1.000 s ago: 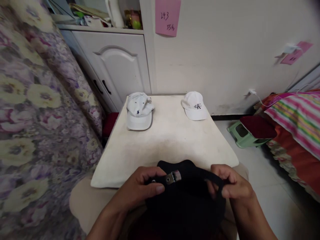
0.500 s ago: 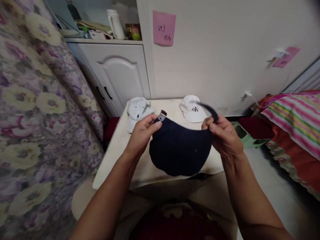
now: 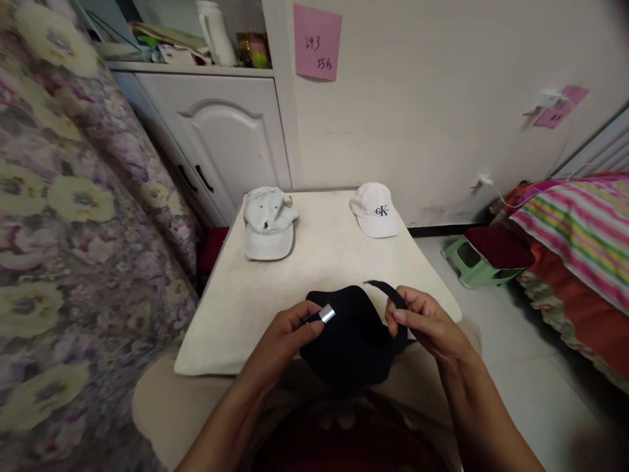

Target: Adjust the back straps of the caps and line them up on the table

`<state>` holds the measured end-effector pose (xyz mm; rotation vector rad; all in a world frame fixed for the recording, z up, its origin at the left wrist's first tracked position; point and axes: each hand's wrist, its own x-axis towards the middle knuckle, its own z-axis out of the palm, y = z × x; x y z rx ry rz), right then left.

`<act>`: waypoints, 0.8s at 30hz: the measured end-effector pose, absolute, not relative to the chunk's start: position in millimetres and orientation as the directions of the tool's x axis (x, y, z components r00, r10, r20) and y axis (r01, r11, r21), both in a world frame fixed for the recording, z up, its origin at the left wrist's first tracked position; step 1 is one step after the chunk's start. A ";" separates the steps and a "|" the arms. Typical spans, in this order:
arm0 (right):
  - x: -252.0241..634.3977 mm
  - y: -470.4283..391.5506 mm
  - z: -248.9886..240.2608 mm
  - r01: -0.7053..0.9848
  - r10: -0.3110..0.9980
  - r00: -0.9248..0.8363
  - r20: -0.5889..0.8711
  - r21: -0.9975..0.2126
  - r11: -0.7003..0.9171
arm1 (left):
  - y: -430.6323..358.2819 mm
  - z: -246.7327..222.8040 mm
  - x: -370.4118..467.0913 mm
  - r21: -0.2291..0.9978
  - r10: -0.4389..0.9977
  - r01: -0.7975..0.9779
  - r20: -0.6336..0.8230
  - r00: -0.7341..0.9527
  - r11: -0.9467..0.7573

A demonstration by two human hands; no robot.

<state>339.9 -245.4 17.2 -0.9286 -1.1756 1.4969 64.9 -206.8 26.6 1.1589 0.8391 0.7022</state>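
A dark navy cap [image 3: 348, 347] hangs between my two hands over the near edge of the table. My left hand [image 3: 295, 328] pinches the side of its back strap that carries a shiny metal buckle [image 3: 327, 313]. The loose strap end [image 3: 388, 292] is held by my right hand [image 3: 425, 321], its tip curving up and leftward, apart from the buckle. On the table's far left sits a pale grey cap [image 3: 269, 223] with a small dark logo. At the far right lies a white cap [image 3: 376, 211] with black lettering.
The cream-covered table [image 3: 236, 308] stands against the wall. A green stool [image 3: 474, 262] with a dark red top is on the floor to the right, beside a bed [image 3: 584, 242]. Floral curtain [image 3: 73, 262] hangs at left, before a white cabinet [image 3: 230, 144].
Both hands have lowered the navy cap toward me. It has tilted, so its opening now shows, and the strap end has come nearer to the buckle.
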 end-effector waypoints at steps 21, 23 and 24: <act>295.3 -245.5 2.6 -0.065 0.958 -0.274 -0.086 -0.992 -0.108 | -223.3 11.8 91.8 0.970 0.839 0.045 -0.230 0.493 0.240; 293.3 -246.3 2.2 -0.056 0.958 -0.272 -0.089 -0.993 -0.108 | -224.5 11.4 93.4 0.978 0.858 0.093 -0.208 0.470 0.186; 292.7 -246.7 2.1 -0.053 0.959 -0.269 -0.088 -0.993 -0.106 | -225.0 11.8 93.9 0.979 0.863 0.126 -0.200 0.465 0.159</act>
